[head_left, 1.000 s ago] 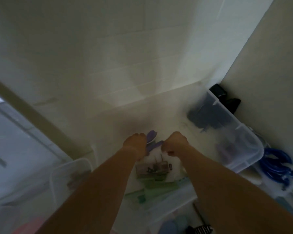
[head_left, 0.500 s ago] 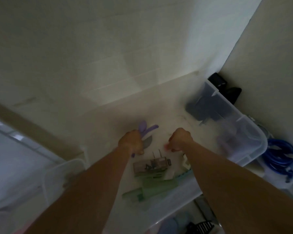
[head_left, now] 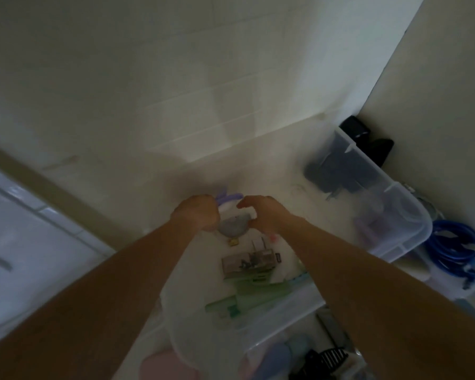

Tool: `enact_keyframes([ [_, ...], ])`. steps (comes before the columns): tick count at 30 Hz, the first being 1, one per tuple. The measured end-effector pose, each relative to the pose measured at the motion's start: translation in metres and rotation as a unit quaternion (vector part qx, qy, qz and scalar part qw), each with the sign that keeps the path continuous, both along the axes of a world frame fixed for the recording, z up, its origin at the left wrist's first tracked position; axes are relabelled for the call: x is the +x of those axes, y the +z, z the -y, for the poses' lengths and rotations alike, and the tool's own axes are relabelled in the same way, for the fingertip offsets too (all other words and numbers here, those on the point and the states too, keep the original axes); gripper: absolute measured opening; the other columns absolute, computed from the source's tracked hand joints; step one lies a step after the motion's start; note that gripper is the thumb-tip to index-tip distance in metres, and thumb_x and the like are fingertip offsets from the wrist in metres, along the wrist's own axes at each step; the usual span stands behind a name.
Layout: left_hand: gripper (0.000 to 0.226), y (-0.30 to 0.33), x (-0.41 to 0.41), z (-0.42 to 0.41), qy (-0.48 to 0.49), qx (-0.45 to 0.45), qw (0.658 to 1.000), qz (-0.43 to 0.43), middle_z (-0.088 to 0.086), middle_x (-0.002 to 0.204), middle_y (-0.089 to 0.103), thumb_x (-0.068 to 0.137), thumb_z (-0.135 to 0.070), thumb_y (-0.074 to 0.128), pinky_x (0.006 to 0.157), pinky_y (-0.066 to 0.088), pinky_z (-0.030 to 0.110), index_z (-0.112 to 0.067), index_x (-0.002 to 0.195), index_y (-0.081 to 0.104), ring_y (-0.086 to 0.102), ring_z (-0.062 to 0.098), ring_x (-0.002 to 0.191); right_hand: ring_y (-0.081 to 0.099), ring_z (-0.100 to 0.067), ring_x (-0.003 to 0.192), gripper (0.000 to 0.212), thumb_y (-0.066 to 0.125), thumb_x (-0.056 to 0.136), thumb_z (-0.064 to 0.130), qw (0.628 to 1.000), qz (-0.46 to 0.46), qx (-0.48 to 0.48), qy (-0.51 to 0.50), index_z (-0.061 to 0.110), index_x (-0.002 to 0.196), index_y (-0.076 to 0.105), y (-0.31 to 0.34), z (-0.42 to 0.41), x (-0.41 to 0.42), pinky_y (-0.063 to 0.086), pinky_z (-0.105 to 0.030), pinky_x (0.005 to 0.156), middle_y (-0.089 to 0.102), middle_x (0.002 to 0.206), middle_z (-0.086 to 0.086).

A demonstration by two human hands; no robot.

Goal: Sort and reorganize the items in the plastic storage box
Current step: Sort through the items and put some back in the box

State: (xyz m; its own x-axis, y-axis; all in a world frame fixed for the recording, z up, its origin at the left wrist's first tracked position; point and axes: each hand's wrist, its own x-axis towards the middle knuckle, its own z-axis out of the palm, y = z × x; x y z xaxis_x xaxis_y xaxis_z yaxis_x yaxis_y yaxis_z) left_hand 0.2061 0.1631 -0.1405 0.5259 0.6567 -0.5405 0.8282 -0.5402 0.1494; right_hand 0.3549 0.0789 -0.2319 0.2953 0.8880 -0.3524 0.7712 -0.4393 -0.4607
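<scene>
Now: soft grey-purple bundle [head_left: 232,224] above storage box [head_left: 403,237] middle, light, floppy; take it by bulk, not purple strips. Your left hand [head_left: 196,215] clamps it; right hand [head_left: 263,216] curled beside, grip unclear.

Dim, greenish light, picture soft. Pale tiled wall [head_left: 203,86] fills the upper view, faint grout lines visible. It meets a plain beige wall [head_left: 450,91] in a corner at right. A tan strip [head_left: 52,185] runs diagonally at left, beside a glossy white surface [head_left: 25,242]. Blue coiled hose [head_left: 450,248] lies low at right.
</scene>
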Motion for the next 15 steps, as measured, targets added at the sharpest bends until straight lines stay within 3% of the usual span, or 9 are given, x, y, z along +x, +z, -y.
enact_keyframes([
  [3, 0.046, 0.014, -0.007, 0.003, -0.03, 0.026, 0.999, -0.01, 0.018, 0.137, 0.055, 0.097, -0.011, 0.048, 0.089, 0.047, 0.033, -0.006, 0.143, 0.044, 0.057, 0.034, 0.122, 0.054, -0.03, 0.12, 0.067, 0.073, 0.082, 0.03, 0.992, 0.051, -0.07, 0.093, 0.028, 0.143, 0.044, -0.01, -0.009, -0.016, 0.046, -0.034, 0.098, 0.052, 0.139, -0.007],
  [6, 0.052, 0.018, -0.014, 0.001, -0.053, 0.034, 0.998, -0.013, 0.016, 0.144, 0.051, 0.096, -0.007, 0.048, 0.098, 0.045, 0.036, -0.007, 0.147, 0.039, 0.054, 0.035, 0.125, 0.048, -0.035, 0.115, 0.057, 0.067, 0.085, 0.022, 0.97, 0.172, -0.06, 0.163, 0.021, 0.139, 0.046, -0.017, -0.004, -0.028, 0.049, -0.042, 0.092, 0.047, 0.127, -0.012],
  [8, 0.067, 0.018, -0.02, 0.0, -0.071, 0.005, 0.997, 0.007, 0.01, 0.153, 0.042, 0.094, -0.004, 0.046, 0.099, 0.045, 0.036, -0.022, 0.155, 0.025, 0.053, 0.034, 0.127, 0.048, -0.035, 0.111, 0.051, 0.066, 0.084, 0.02, 0.96, 0.224, -0.046, 0.162, 0.016, 0.132, 0.049, -0.024, 0.0, -0.029, 0.051, -0.043, 0.086, 0.047, 0.122, -0.013],
  [10, 0.074, 0.019, -0.025, 0.002, -0.069, -0.017, 0.997, 0.031, 0.004, 0.159, 0.032, 0.094, -0.002, 0.044, 0.1, 0.045, 0.035, -0.029, 0.157, 0.016, 0.051, 0.033, 0.129, 0.049, -0.035, 0.108, 0.049, 0.068, 0.08, 0.017, 0.961, 0.23, -0.039, 0.147, 0.009, 0.125, 0.05, -0.029, 0.0, -0.03, 0.052, -0.041, 0.084, 0.048, 0.119, -0.015],
  [12, 0.065, 0.019, -0.027, 0.004, -0.031, -0.038, 0.998, 0.046, 0.011, 0.157, 0.034, 0.094, -0.001, 0.045, 0.1, 0.044, 0.034, -0.014, 0.154, 0.026, 0.05, 0.034, 0.13, 0.049, -0.035, 0.11, 0.04, 0.063, 0.083, 0.012, 0.971, 0.21, -0.028, 0.106, 0.004, 0.12, 0.05, -0.027, 0.0, -0.031, 0.049, -0.039, 0.086, 0.049, 0.119, -0.016],
  [15, 0.055, 0.019, -0.027, 0.007, 0.025, -0.063, 0.996, 0.063, 0.019, 0.143, 0.05, 0.092, -0.001, 0.049, 0.085, 0.049, 0.032, -0.004, 0.146, 0.038, 0.056, 0.035, 0.12, 0.054, -0.034, 0.108, 0.03, 0.054, 0.09, 0.009, 0.988, 0.142, -0.031, 0.044, 0.001, 0.118, 0.048, -0.019, -0.002, -0.029, 0.046, -0.036, 0.084, 0.056, 0.12, -0.019],
])
